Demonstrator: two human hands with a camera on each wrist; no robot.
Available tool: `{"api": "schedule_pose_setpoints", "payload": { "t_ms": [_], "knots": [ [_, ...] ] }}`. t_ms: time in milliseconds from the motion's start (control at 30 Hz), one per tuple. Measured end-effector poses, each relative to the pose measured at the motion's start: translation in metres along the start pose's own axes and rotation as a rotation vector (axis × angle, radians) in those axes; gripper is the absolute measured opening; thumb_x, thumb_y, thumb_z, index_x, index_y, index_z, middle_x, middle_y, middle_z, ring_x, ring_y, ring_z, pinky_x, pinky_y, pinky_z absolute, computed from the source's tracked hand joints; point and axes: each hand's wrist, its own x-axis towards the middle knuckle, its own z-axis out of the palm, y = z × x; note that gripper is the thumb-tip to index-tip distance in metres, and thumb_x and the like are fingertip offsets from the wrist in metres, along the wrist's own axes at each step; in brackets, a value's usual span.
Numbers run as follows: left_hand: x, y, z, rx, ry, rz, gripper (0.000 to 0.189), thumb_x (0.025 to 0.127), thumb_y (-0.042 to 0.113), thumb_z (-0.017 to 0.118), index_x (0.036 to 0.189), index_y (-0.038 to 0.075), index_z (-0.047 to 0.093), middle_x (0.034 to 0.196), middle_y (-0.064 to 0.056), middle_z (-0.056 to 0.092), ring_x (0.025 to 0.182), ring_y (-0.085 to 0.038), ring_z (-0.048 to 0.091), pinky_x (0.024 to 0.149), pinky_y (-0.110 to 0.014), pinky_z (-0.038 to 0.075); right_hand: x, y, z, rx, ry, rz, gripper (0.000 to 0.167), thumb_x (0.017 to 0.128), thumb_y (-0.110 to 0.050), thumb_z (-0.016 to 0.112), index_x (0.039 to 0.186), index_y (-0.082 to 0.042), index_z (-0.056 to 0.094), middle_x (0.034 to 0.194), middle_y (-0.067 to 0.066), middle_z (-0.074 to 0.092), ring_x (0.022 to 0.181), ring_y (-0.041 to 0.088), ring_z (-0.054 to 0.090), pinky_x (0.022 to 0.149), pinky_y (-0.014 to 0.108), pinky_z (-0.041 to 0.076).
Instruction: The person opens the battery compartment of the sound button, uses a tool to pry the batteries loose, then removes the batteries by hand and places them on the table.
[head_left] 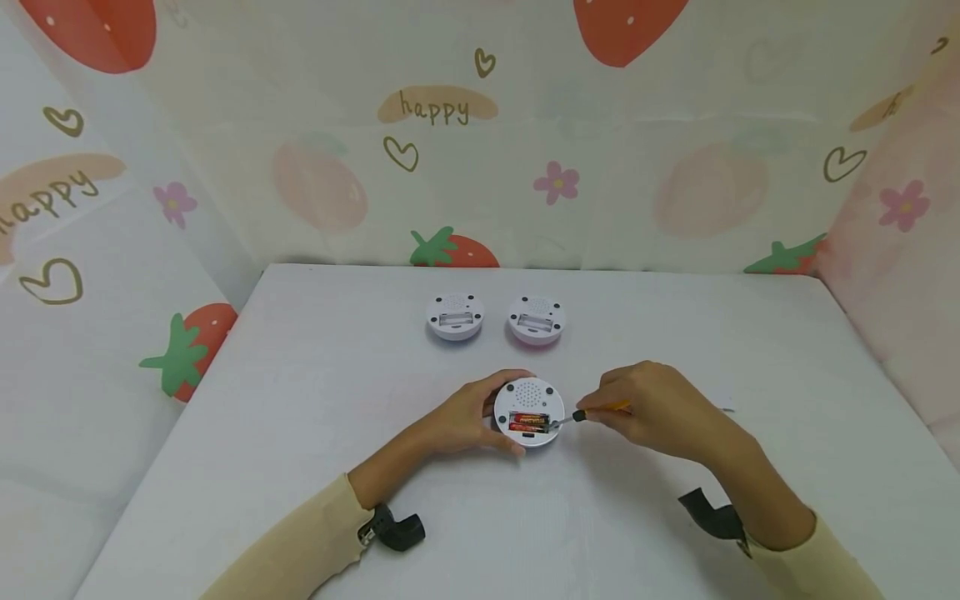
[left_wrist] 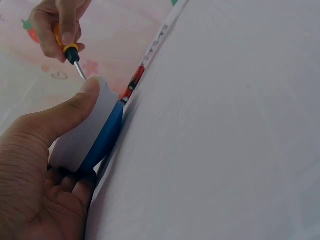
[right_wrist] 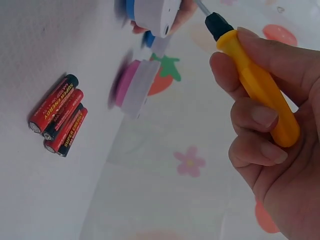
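Observation:
My left hand (head_left: 468,417) grips a round white battery-powered device (head_left: 529,390) by its side, thumb at the near rim. The device lies with its underside up, and the left wrist view shows a blue lower part (left_wrist: 106,142). Two red batteries (head_left: 529,422) sit in its uncovered compartment. In my right hand (head_left: 667,412) is a screwdriver (right_wrist: 257,82) with a yellow handle and black collar, fingers curled round it. The metal shaft (head_left: 564,420) points left, its tip at the right end of the compartment.
Two similar round devices, one at left (head_left: 455,315) and one at right (head_left: 536,319), lie underside up farther back, their battery slots bare. Several loose red-and-black batteries (right_wrist: 59,114) lie on the white table (head_left: 337,333). A printed curtain (head_left: 450,192) stands behind the table.

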Motion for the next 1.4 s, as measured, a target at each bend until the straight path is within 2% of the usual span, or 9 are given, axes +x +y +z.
{"api": "schedule_pose_setpoints", "payload": {
  "t_ms": [200,333,533,767,967,1100,1200,1400],
  "knots": [
    [0.000,0.000,0.000,0.013,-0.001,0.003,0.102,0.068,0.015,0.097,0.153,0.017,0.040,0.145,0.005,0.051,0.132,-0.009,0.052,0.109,-0.024,0.042,0.000,-0.002,0.003,-0.053,-0.016,-0.006,0.019,0.085,-0.009,0.082,0.101,-0.019,0.082,0.080,-0.015,0.066,0.067,0.000,0.053,0.061,0.021,0.049],
    [0.000,0.000,0.000,0.030,-0.001,-0.005,0.102,0.069,0.016,0.096,0.153,0.019,0.040,0.145,0.006,0.051,0.132,-0.009,0.051,0.110,-0.024,0.042,-0.001,-0.006,0.003,-0.100,-0.012,-0.010,0.020,0.084,-0.007,0.082,0.101,-0.017,0.083,0.080,-0.014,0.067,0.067,0.000,0.056,0.062,0.022,0.050],
    [-0.002,0.001,-0.001,0.063,0.003,-0.015,0.101,0.070,0.020,0.096,0.154,0.021,0.039,0.146,0.007,0.051,0.134,-0.009,0.050,0.111,-0.024,0.040,0.001,-0.016,0.006,-0.166,-0.018,0.003,0.019,0.084,-0.006,0.082,0.100,-0.015,0.083,0.075,-0.012,0.063,0.061,0.001,0.049,0.055,0.019,0.044],
    [0.000,-0.002,0.001,0.055,-0.001,-0.003,0.098,0.072,0.021,0.095,0.153,0.024,0.040,0.145,0.007,0.052,0.132,-0.008,0.051,0.110,-0.025,0.041,0.003,-0.029,0.005,-0.235,-0.039,0.036,0.015,0.085,-0.006,0.081,0.097,-0.015,0.083,0.073,-0.009,0.063,0.059,0.003,0.047,0.055,0.019,0.042],
    [-0.001,0.000,0.001,0.056,0.005,-0.001,0.100,0.070,0.020,0.096,0.153,0.020,0.040,0.144,0.007,0.053,0.131,-0.008,0.052,0.109,-0.024,0.043,0.012,-0.044,0.001,-0.362,-0.084,0.003,0.013,0.083,-0.004,0.081,0.085,-0.017,0.080,0.064,-0.010,0.052,0.056,0.007,0.041,0.052,0.022,0.040],
    [-0.001,0.000,0.001,0.055,0.004,0.008,0.100,0.070,0.018,0.096,0.153,0.018,0.040,0.143,0.006,0.054,0.130,-0.008,0.053,0.108,-0.024,0.044,0.020,-0.053,-0.003,-0.446,-0.140,-0.012,0.017,0.079,0.001,0.080,0.078,-0.016,0.077,0.063,-0.008,0.051,0.055,0.009,0.042,0.050,0.023,0.040],
    [-0.001,-0.001,0.001,0.054,0.001,0.014,0.099,0.070,0.017,0.095,0.153,0.019,0.040,0.143,0.005,0.054,0.129,-0.008,0.054,0.108,-0.024,0.044,0.024,-0.057,-0.003,-0.473,-0.165,-0.003,0.019,0.076,0.003,0.081,0.076,-0.015,0.076,0.063,-0.007,0.053,0.055,0.010,0.043,0.050,0.023,0.041],
    [-0.001,-0.001,0.001,0.066,0.004,0.022,0.099,0.071,0.017,0.095,0.153,0.021,0.040,0.143,0.006,0.054,0.129,-0.007,0.054,0.108,-0.024,0.044,0.026,-0.060,-0.003,-0.492,-0.157,-0.001,0.020,0.073,0.003,0.082,0.073,-0.015,0.073,0.061,-0.007,0.052,0.054,0.011,0.041,0.050,0.023,0.041]
  ]
}}
